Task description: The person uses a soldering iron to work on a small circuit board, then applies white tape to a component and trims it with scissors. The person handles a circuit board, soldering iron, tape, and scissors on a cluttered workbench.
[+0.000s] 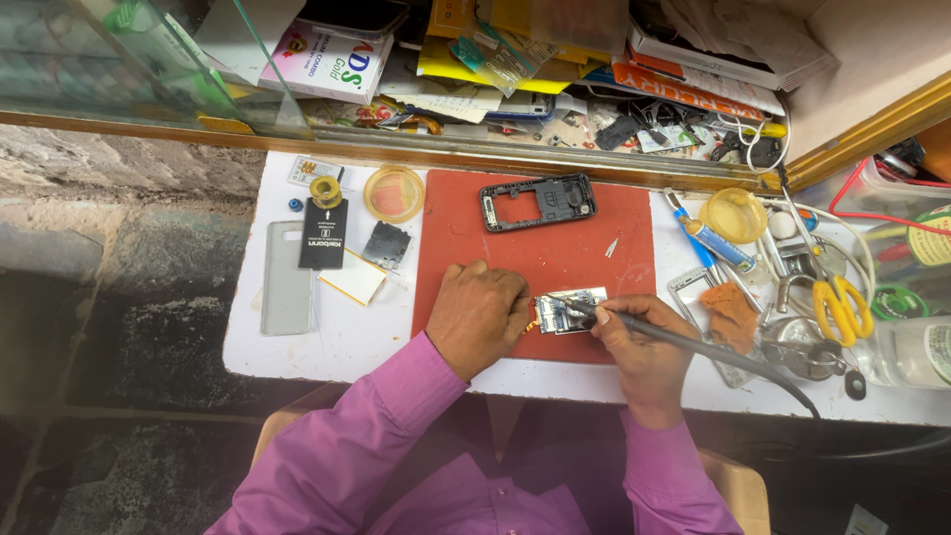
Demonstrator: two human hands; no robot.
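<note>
A small phone circuit board (568, 311) lies on the red mat (540, 248) near its front edge. My left hand (477, 315) rests curled on the mat and presses against the board's left side. My right hand (642, 344) grips a dark soldering iron (684, 342) like a pen, its tip touching the board. The iron's cable runs off to the right. Purple sleeves cover both arms.
A black phone frame (536, 202) lies at the mat's far edge. Left of the mat are a grey phone back cover (285, 278), a black battery (324, 233) and a round lid (393, 193). Yellow scissors (842, 307), tubes and jars crowd the right side.
</note>
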